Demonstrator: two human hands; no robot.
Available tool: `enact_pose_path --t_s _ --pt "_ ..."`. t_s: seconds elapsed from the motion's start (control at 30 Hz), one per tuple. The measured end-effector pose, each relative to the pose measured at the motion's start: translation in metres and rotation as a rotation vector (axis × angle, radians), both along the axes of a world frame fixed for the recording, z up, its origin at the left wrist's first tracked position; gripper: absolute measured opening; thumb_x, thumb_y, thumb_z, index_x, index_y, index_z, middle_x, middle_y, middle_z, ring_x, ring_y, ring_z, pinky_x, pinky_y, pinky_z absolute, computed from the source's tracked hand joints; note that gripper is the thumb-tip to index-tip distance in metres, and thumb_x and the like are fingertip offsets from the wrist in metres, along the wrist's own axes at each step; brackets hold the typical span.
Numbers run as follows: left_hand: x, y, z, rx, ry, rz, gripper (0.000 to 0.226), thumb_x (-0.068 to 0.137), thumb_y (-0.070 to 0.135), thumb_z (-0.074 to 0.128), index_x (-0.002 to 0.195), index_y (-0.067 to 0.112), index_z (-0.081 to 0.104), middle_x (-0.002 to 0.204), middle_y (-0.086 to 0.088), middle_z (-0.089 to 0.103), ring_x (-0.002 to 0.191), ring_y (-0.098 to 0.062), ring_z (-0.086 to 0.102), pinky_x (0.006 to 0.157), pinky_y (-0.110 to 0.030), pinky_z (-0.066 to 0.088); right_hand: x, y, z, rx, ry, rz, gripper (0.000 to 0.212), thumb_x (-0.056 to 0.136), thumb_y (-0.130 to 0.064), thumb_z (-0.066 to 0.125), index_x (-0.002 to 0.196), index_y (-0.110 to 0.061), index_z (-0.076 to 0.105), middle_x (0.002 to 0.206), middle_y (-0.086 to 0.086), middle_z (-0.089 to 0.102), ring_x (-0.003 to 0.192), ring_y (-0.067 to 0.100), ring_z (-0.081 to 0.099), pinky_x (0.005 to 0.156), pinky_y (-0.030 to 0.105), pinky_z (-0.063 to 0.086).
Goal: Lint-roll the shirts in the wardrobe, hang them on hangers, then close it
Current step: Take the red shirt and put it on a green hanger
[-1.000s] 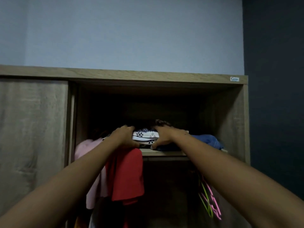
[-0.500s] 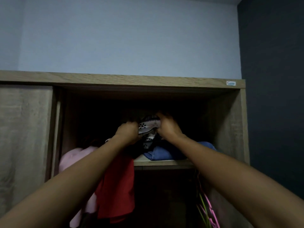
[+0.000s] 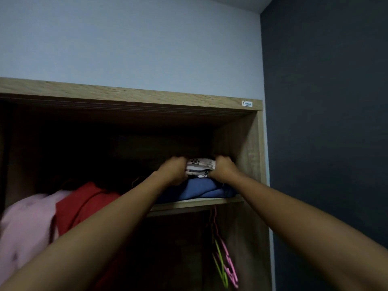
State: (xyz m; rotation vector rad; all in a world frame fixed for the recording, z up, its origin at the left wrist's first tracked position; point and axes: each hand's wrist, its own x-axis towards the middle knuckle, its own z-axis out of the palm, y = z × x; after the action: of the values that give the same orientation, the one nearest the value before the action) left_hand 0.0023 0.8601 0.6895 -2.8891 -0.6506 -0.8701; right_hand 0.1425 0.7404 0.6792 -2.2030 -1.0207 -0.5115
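A wood-grain wardrobe [image 3: 249, 143] is seen open, its dark interior set between a pale wall [image 3: 130, 43] behind it and a dark wall [image 3: 325, 122] to its right. A small brand label [image 3: 247, 103] is fixed at the right end of the top panel. An upper shelf [image 3: 197, 203] is mounted on the right side of the interior. In the lower left part, a pink garment [image 3: 27, 223] and a red garment [image 3: 84, 204] are hung side by side, the red one to the right of the pink one. Both bare forearms are extended upward and into the upper compartment. On the shelf, a folded blue garment [image 3: 201, 189] is laid flat, and a folded white patterned shirt [image 3: 200, 168] is positioned directly on top of it, close to the right side wall. The left hand [image 3: 175, 171] is closed around the left end of the patterned shirt, and the right hand [image 3: 223, 169] is closed around its right end, so that the shirt is gripped between the two. Whether the shirt is lifted clear of the blue garment cannot be told. Below the shelf, near the right side wall, a bunch of plastic hangers [image 3: 225, 267] in pink and green is suspended, with no garment on them.
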Motion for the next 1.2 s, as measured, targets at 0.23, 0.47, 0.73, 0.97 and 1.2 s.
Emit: enact_pose_path --t_s 0.23,0.47,0.73,0.97,1.2 --pt "-0.016 0.002 0.001 -0.175 0.047 -0.124 0.038 0.083 0.02 0.07 0.119 0.018 0.058 0.116 -0.008 0.066 0.098 -0.024 0.064 0.086 -0.036 0.055 -0.016 -0.01 0.015 0.239 0.291 0.346 0.046 0.087 -0.02 0.056 0.133 -0.022 0.059 0.12 0.006 0.066 0.102 0.02 0.06 0.085 0.033 0.047" --pt "-0.047 0.021 0.004 -0.266 -0.052 -0.183 0.057 0.083 0.02 0.066 0.138 0.023 0.053 0.127 -0.005 0.063 0.105 -0.017 0.06 0.083 -0.026 0.048 -0.035 0.009 -0.018 -0.115 -0.219 0.047 0.046 0.096 -0.051 0.036 0.125 -0.024 0.059 0.133 0.015 0.059 0.121 0.035 0.053 0.099 0.049 0.041" --pt "-0.134 0.048 -0.003 0.113 0.007 0.539 0.065 0.089 0.067 0.047 0.124 0.014 0.062 0.129 -0.015 0.061 0.121 -0.035 0.055 0.096 -0.047 0.045 -0.081 0.039 -0.012 0.054 -0.399 0.058 0.043 0.09 -0.035 0.049 0.129 -0.02 0.057 0.128 0.013 0.058 0.127 0.034 0.046 0.117 0.06 0.017" --pt "-0.167 0.076 -0.034 -0.115 0.194 0.734 0.084 0.073 0.078 0.055 0.134 0.02 0.058 0.137 -0.007 0.058 0.123 -0.032 0.057 0.097 -0.045 0.048 -0.15 0.09 -0.023 0.109 -0.255 0.424 0.021 0.09 -0.035 0.057 0.105 -0.021 0.06 0.105 0.006 0.064 0.096 0.026 0.06 0.079 0.037 0.05" --pt "-0.168 0.074 -0.068 0.675 -0.149 0.4 0.029 0.088 0.035 0.047 0.096 0.012 0.063 0.098 -0.01 0.066 0.093 -0.029 0.059 0.072 -0.041 0.045 -0.167 0.137 -0.042 0.22 0.104 0.456 0.038 0.097 -0.042 0.052 0.118 -0.012 0.06 0.119 0.019 0.067 0.111 0.037 0.063 0.087 0.037 0.048"
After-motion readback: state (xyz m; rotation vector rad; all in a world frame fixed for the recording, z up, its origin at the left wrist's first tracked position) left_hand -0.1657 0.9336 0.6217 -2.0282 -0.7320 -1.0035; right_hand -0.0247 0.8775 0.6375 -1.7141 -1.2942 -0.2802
